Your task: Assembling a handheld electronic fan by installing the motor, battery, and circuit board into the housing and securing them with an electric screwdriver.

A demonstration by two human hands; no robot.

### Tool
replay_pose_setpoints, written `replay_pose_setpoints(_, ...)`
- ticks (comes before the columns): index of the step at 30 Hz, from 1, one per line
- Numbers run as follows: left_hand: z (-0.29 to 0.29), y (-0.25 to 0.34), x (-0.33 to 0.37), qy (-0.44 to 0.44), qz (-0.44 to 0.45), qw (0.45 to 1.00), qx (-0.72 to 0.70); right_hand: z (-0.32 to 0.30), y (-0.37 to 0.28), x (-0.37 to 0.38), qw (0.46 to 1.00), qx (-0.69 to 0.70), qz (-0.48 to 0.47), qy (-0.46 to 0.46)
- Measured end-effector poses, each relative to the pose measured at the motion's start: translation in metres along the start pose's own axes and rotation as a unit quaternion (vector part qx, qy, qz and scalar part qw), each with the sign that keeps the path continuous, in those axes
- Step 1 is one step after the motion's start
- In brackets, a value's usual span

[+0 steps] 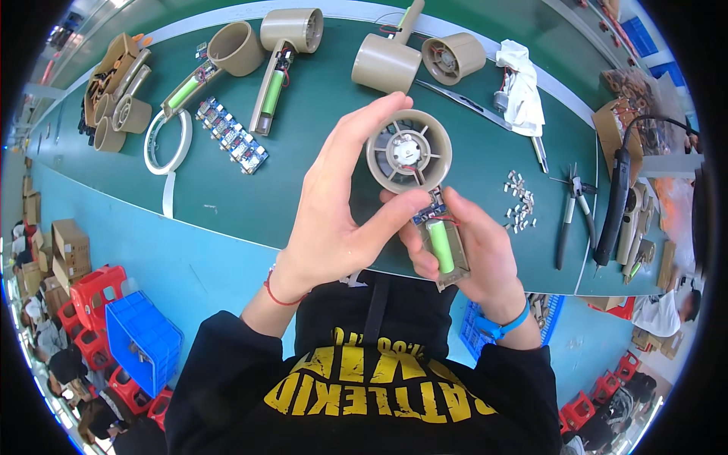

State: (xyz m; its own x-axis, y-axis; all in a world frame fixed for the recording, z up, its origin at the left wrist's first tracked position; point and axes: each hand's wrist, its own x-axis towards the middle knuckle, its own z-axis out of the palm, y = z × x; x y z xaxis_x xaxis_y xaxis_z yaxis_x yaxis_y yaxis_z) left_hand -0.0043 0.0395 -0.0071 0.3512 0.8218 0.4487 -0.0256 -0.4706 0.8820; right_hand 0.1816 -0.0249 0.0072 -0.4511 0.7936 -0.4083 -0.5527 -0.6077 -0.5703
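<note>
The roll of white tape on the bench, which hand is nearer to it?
Left. The left hand is raised over the bench, to the right of the white tape roll, with open mat between them. The right hand is farther right, beyond the left hand, holding the fan housing.

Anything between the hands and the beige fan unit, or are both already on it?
Nothing visible in the way. The left hand grips the fan housing, and the right hand cradles the open handle with the green battery.

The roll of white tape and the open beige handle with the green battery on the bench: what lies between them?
In the head view, a strip of small blue circuit boards lies between the white tape roll and the open handle.
</note>
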Motion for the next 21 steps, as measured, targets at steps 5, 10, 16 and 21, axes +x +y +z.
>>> replay_pose_setpoints(5,-0.004,-0.002,-0.005,-0.021,-0.033,0.999,0.010,0.007,-0.007,-0.003,0.981,-0.180,0.013,0.068)
replay_pose_setpoints(10,-0.013,-0.007,-0.007,-0.027,-0.086,0.994,0.063,0.011,-0.004,-0.016,0.905,-0.391,-0.082,0.147)
replay_pose_setpoints(16,-0.015,-0.005,-0.009,-0.032,-0.033,0.986,0.160,0.010,-0.008,-0.036,0.731,-0.615,-0.188,0.227)
replay_pose_setpoints(21,-0.012,0.000,-0.021,0.001,-0.065,0.992,0.111,-0.014,-0.012,-0.064,0.677,-0.634,-0.236,0.292)
